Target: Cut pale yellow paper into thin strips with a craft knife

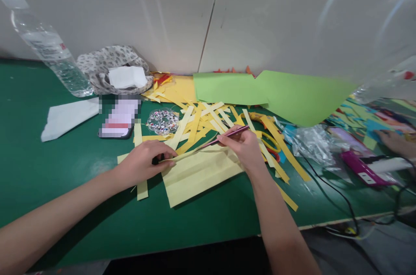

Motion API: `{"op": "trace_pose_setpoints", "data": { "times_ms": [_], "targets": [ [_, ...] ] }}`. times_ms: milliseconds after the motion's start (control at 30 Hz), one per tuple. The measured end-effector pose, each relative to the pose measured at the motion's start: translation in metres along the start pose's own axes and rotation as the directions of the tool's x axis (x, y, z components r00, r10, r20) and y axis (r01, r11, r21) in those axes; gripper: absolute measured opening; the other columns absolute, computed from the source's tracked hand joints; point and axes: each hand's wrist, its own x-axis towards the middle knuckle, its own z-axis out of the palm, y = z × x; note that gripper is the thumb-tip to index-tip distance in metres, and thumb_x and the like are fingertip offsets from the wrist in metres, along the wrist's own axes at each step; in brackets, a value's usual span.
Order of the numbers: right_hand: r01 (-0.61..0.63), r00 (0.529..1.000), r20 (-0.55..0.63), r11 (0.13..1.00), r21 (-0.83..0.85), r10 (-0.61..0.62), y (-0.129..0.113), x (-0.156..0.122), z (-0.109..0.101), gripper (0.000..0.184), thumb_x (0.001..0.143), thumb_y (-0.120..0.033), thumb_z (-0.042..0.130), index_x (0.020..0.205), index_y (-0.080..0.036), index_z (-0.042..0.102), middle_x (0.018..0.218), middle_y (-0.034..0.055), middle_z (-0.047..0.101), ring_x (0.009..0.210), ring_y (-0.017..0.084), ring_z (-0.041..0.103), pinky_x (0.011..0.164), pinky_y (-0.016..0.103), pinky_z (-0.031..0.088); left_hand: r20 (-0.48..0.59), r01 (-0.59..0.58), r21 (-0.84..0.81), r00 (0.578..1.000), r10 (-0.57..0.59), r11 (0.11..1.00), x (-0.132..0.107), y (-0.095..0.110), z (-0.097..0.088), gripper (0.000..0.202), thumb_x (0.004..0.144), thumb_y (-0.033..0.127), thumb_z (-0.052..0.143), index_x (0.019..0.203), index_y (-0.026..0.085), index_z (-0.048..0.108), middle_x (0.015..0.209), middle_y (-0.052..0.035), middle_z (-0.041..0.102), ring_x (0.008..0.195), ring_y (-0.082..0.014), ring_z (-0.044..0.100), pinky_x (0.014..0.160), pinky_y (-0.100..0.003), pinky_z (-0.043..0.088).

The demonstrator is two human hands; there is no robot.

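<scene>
Gripping slim purple tool (235,131) in right hand (245,147) at far edge of yellow sheet (199,176); left hand (146,160) pinches sheet's left end.

Green tabletop (195,232), scattered yellow paper strips (195,125), clear round box (163,121), phone (121,117), water bottle (53,49)

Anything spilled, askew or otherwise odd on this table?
No spill shows. Yellow paper strips lie crisscrossed in a loose heap beyond the pale yellow sheet, some across what look like yellow-handled scissors, so that area looks untidy. The water bottle at far left seems to lean, though the wide lens may exaggerate that.
</scene>
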Motion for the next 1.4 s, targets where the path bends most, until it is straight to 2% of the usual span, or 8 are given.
{"op": "trace_pose_setpoints", "data": {
  "times_ms": [133,300,400,533,700,867,1200,1400],
  "targets": [
    [0.046,0.999,0.015,0.996,0.072,-0.047,0.000,-0.001,0.001,0.022,0.059,-0.026,0.080,0.064,-0.018,0.061,0.062,0.0009,0.067,0.062,0.017,0.065,0.064,0.032,0.055,0.002,0.015,0.001,1.000,-0.015,1.000,0.000,0.001,0.000,0.017,0.086,0.035,0.058,0.093,0.021,0.066,0.084,-0.0020,0.067,0.077,-0.0158,0.059,0.067,-0.028,0.044],
    [0.030,0.999,-0.020,0.983,0.181,-0.026,-0.007,-0.003,0.004,0.025,0.055,-0.030,0.084,0.061,-0.017,0.063,0.057,0.0002,0.065,0.056,0.017,0.066,0.062,0.034,0.058,0.006,0.015,0.009,1.000,-0.015,1.000,0.000,0.000,0.000,0.017,0.087,0.035,0.058,0.092,0.021,0.066,0.083,-0.0026,0.067,0.075,-0.0150,0.058,0.064,-0.026,0.044],
    [0.006,0.996,0.088,0.981,0.193,-0.024,-0.009,-0.006,0.006,0.024,0.058,-0.030,0.084,0.063,-0.018,0.064,0.059,0.0005,0.067,0.057,0.017,0.067,0.063,0.034,0.058,-0.006,-0.005,0.010,1.000,0.005,1.000,0.000,-0.001,0.000,0.018,0.086,0.035,0.058,0.092,0.021,0.066,0.082,-0.0025,0.067,0.073,-0.0145,0.059,0.063,-0.026,0.044],
    [-0.023,0.963,0.268,0.990,0.139,-0.015,-0.007,-0.011,0.014,0.025,0.061,-0.033,0.083,0.068,-0.019,0.064,0.065,0.0018,0.070,0.063,0.018,0.068,0.066,0.034,0.057,-0.024,-0.022,-0.002,0.999,0.022,1.000,0.000,-0.002,0.000,0.016,0.086,0.034,0.059,0.091,0.021,0.067,0.083,-0.0025,0.068,0.072,-0.0144,0.060,0.062,-0.025,0.045],
    [-0.017,0.956,0.293,0.998,0.060,-0.002,-0.005,-0.013,0.024,0.028,0.062,-0.037,0.082,0.070,-0.017,0.065,0.067,0.0028,0.068,0.065,0.017,0.067,0.066,0.033,0.055,-0.025,-0.039,0.014,0.999,0.039,0.999,0.000,-0.002,0.001,0.015,0.086,0.032,0.059,0.090,0.020,0.069,0.080,-0.0030,0.068,0.073,-0.0147,0.060,0.062,-0.025,0.044],
    [-0.011,0.942,0.334,0.998,0.058,-0.009,-0.003,-0.013,0.027,0.028,0.063,-0.038,0.081,0.072,-0.016,0.065,0.068,0.0031,0.068,0.068,0.018,0.067,0.067,0.033,0.054,-0.018,-0.054,0.016,0.998,0.054,0.998,0.000,-0.004,0.001,0.015,0.085,0.030,0.061,0.091,0.019,0.069,0.080,-0.0029,0.068,0.074,-0.0152,0.060,0.065,-0.025,0.044],
    [-0.038,0.975,0.221,0.998,0.041,0.028,-0.006,-0.008,0.014,0.027,0.059,-0.033,0.083,0.066,-0.017,0.063,0.064,0.0010,0.067,0.063,0.017,0.067,0.067,0.033,0.055,-0.019,-0.025,0.000,1.000,0.025,1.000,0.000,-0.002,0.000,0.014,0.085,0.031,0.061,0.088,0.020,0.068,0.082,-0.0026,0.068,0.074,-0.0149,0.060,0.062,-0.025,0.043],
    [-0.011,0.992,0.122,1.000,-0.001,0.011,-0.007,-0.006,0.007,0.029,0.056,-0.032,0.084,0.065,-0.018,0.061,0.061,0.0010,0.066,0.062,0.019,0.067,0.064,0.034,0.056,-0.045,-0.006,-0.002,0.999,0.006,1.000,-0.001,0.000,0.000,0.017,0.085,0.035,0.060,0.089,0.021,0.068,0.081,-0.0028,0.069,0.073,-0.0149,0.060,0.062,-0.025,0.045]
  ]
}}
